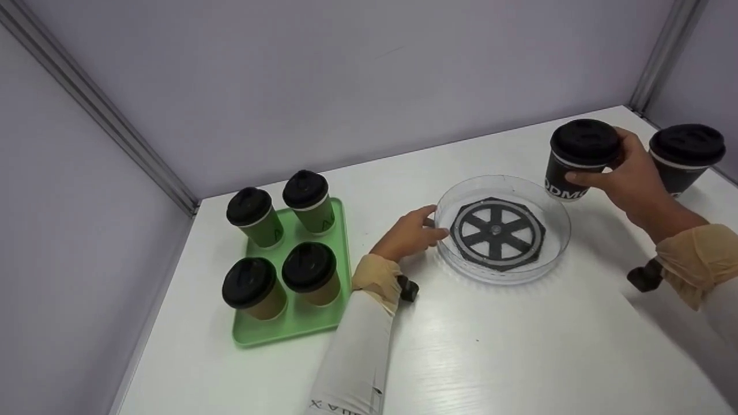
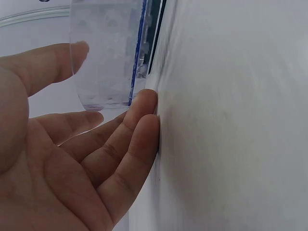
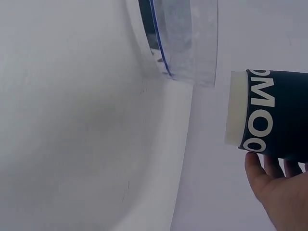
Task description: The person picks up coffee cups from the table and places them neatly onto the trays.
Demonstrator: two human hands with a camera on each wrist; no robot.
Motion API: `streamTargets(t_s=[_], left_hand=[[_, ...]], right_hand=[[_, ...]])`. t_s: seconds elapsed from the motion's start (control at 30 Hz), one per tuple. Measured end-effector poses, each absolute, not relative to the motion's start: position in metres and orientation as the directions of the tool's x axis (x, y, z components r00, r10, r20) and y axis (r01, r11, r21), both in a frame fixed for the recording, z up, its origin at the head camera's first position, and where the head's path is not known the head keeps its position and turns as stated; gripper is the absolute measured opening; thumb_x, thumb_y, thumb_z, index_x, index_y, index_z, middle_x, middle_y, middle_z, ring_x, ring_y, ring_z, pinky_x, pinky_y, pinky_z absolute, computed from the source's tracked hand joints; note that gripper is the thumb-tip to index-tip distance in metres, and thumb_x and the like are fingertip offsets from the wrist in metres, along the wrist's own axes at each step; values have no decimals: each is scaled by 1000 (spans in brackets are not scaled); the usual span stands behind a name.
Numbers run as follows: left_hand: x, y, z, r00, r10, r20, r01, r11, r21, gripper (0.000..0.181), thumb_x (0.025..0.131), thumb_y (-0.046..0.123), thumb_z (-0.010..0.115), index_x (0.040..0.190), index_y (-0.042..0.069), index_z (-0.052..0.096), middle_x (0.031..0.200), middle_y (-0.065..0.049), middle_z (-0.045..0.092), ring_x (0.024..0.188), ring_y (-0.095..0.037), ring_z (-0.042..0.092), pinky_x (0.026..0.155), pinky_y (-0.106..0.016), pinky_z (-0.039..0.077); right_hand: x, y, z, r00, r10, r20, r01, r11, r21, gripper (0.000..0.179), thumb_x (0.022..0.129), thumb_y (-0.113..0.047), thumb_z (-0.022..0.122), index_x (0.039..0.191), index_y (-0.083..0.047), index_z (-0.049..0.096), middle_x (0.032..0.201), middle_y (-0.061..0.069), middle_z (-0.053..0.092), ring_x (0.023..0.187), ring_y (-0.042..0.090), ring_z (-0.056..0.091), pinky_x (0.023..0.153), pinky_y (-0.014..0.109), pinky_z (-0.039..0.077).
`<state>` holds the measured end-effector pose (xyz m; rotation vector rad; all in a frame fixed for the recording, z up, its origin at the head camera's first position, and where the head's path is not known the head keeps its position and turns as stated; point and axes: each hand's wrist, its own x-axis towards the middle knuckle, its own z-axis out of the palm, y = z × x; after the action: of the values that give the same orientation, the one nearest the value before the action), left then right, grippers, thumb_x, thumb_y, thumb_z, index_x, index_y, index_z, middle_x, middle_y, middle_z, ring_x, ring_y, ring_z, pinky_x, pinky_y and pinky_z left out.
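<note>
My right hand (image 1: 637,178) grips a black paper coffee cup (image 1: 568,177) with a black lid and white lettering. It holds the cup upright, raised above the table beside the right rim of a clear round dish (image 1: 553,262). In the right wrist view, the fingers lie along the sleeve of the cup (image 3: 284,115), whose pale base is off the table. My left hand (image 1: 410,233) is at the dish's left side, thumb and fingers spread and loosely bent. The left wrist view shows its fingertips low by the clear wall (image 2: 103,62). Inside the dish lies a black-and-white wheel-patterned disc (image 1: 496,230).
A second black lidded cup (image 1: 677,173) stands at the far right, partly behind my right hand. On the left, a green tray (image 1: 251,335) bears several lidded cups, green-sleeved at the back, brown at the front. Pale walls (image 1: 369,75) enclose the white table (image 1: 490,357).
</note>
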<state>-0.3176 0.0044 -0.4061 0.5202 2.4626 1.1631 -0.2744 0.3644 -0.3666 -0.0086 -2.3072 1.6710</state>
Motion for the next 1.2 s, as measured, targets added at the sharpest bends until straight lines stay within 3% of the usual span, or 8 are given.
streamTargets(t_s=[0.63,0.87,1.03,1.2], left_hand=[[-317,6,-406,-859,489,-149,184,567,803,66,94,32,65,151,15,37,119,-4,63,86,-11,66,85,-33,49],[-318,8,-406,-855,499,-142,186,550,814,65,94,31,65,150,14,38,117,-4,63,86,-12,65,86,-34,49],[-318,9,-407,-858,488,-158,173,565,807,67,94,32,64,152,14,35,121,-5,62,88,-12,65,87,-34,48],[-318,10,-405,-859,485,-164,167,569,805,67,94,33,64,152,15,35,122,-4,62,89,-12,65,86,-33,49]], right_hand=[[-244,333,-367,-970,123,207,-160,316,-935,88,78,-6,82,146,-13,27,139,3,42,134,23,39,109,34,30],[-237,324,-369,-971,113,209,-169,290,-942,90,77,-3,82,145,-16,25,137,1,41,130,19,39,105,34,32],[-232,317,-368,-980,77,181,-152,283,-947,96,76,-4,83,148,-16,20,141,3,38,131,20,37,104,40,32],[-226,308,-367,-986,49,158,-137,289,-947,100,75,-3,84,149,-15,19,143,4,36,131,20,35,99,33,37]])
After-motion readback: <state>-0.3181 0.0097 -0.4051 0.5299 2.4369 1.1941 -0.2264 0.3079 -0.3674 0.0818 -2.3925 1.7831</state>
